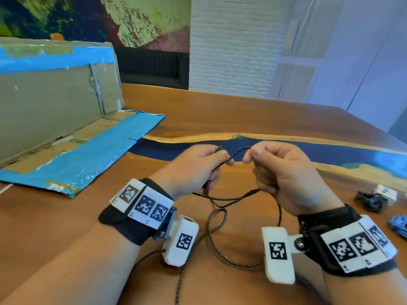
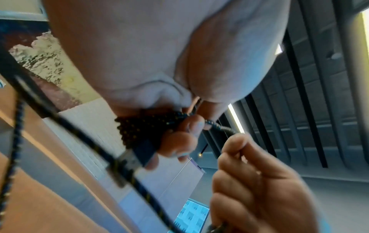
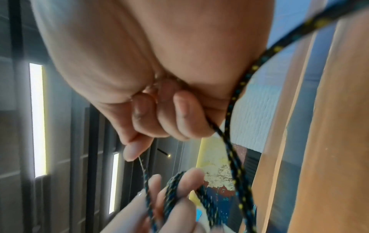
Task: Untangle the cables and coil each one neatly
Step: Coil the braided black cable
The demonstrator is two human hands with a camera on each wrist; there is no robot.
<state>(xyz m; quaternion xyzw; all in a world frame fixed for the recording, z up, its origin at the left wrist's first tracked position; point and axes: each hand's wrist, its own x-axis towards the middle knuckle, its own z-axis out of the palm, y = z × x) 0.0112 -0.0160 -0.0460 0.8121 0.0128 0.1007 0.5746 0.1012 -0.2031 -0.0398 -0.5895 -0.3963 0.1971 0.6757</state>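
A black braided cable (image 1: 237, 153) flecked yellow and blue spans between both hands above the wooden table (image 1: 275, 119). My left hand (image 1: 198, 166) grips a small bundle of its loops (image 2: 143, 124), and a USB plug (image 2: 139, 155) sticks out below the fingers. My right hand (image 1: 284, 172) has curled fingers (image 3: 159, 118) and pinches the cable near the left hand. More of the cable (image 3: 233, 157) hangs past the right palm. Its slack lies in loose crossing loops (image 1: 217, 221) on the table under the wrists, mixed with a thinner black lead (image 1: 222, 198).
A cardboard box (image 1: 55, 95) edged in blue tape stands at the left, its flap (image 1: 83, 155) flat on the table. At the right edge lie a coiled black cable (image 1: 372, 201) beside a white block (image 1: 386, 193) and a blue bundle (image 1: 399, 226).
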